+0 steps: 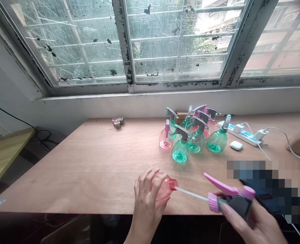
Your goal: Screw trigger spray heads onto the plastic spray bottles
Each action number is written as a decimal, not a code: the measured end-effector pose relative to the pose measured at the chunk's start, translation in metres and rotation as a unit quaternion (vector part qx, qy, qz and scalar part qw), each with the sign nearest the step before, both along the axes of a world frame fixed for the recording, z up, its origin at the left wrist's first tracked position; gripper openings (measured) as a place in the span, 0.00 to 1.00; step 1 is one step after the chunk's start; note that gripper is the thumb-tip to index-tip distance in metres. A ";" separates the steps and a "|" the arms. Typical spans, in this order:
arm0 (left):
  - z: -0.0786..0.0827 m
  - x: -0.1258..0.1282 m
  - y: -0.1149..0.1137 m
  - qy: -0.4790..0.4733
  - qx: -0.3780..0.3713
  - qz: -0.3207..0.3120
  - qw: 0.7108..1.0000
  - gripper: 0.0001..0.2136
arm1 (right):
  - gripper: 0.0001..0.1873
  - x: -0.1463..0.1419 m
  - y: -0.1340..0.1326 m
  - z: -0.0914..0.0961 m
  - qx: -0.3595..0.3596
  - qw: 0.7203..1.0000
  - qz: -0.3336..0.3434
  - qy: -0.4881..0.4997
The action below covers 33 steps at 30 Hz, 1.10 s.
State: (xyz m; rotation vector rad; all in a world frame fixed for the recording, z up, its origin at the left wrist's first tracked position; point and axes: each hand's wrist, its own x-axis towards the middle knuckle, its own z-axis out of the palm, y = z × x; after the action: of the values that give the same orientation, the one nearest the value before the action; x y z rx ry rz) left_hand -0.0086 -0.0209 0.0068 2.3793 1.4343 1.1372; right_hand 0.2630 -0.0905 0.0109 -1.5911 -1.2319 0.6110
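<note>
Bottle and spray head, brought end to end above the tabletop [101,169]. From my remote post I see the left hand [146,196] curled around the held bottle [165,193], which is pink, see-through and tipped over, its mouth to the right. The right hand [259,223], to the right of the held bottle, is closed around a pink-and-grey spray head [241,205]. The white tube [193,194] runs from the spray head to the mouth of the held bottle; I cannot tell how far inside its tip lies, or which way it travels. I judge the step in hand to be the lining-up of tube and neck; the next move calls for a steady bottle and a tube in line with the opening.

Counts: beyond the held bottle and to its right, five green bottles [180,154] and apparently three pink bottles [165,142], the rear ones overlapping; beyond it to the left, three small blocks [117,124]; beyond it, farther right, one power strip [243,134], two plugs [238,128] and one white case [236,145].
</note>
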 end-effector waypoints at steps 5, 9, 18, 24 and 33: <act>0.007 0.017 0.010 0.014 -0.076 -0.039 0.996 0.28 | 0.26 -0.033 0.051 -0.006 -0.029 0.990 0.087 0.103; 0.002 0.031 0.011 -0.064 -0.066 0.012 0.996 0.25 | 0.25 -0.051 0.072 -0.021 0.003 0.976 0.097 0.195; -0.042 0.040 0.020 -0.322 -0.144 0.063 0.934 0.35 | 0.25 -0.049 0.076 -0.053 0.003 0.961 0.103 0.257; -0.048 0.036 0.028 -0.462 -0.242 0.059 0.851 0.41 | 0.23 -0.053 0.076 -0.053 0.021 0.950 0.078 0.301; -0.013 0.042 0.026 -0.509 -0.272 0.057 0.815 0.23 | 0.22 -0.051 0.077 -0.040 0.008 0.954 0.013 0.299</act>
State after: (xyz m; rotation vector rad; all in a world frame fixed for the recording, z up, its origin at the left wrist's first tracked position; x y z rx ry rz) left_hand 0.0338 0.0048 -0.0059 0.9844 1.2139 1.4187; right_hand 0.2120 -0.0133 -0.0292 -1.2399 -0.7974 1.0074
